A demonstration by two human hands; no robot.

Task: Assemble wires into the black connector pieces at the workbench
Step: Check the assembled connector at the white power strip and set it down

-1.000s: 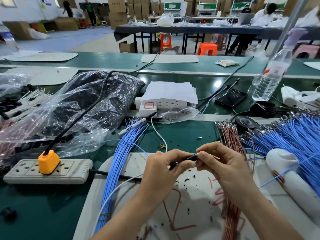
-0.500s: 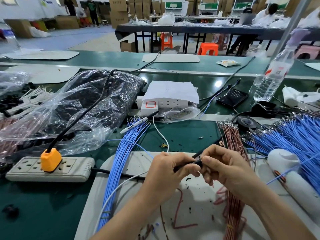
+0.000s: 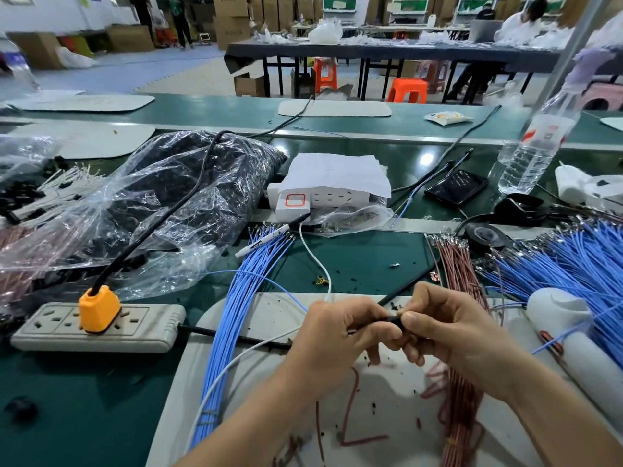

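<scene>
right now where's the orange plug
In the head view the orange plug sits at the left of the bench, plugged into the grey power strip, left of the blue wire bundle and in front of the clear plastic bag.

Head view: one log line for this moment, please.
left hand grips black connector piece | right hand pinches same piece | blue wire bundle on bench

Blue wire bundle [image 3: 236, 308] left, red wires [image 3: 455, 264] right, bare mat [image 3: 384, 396] between
</scene>
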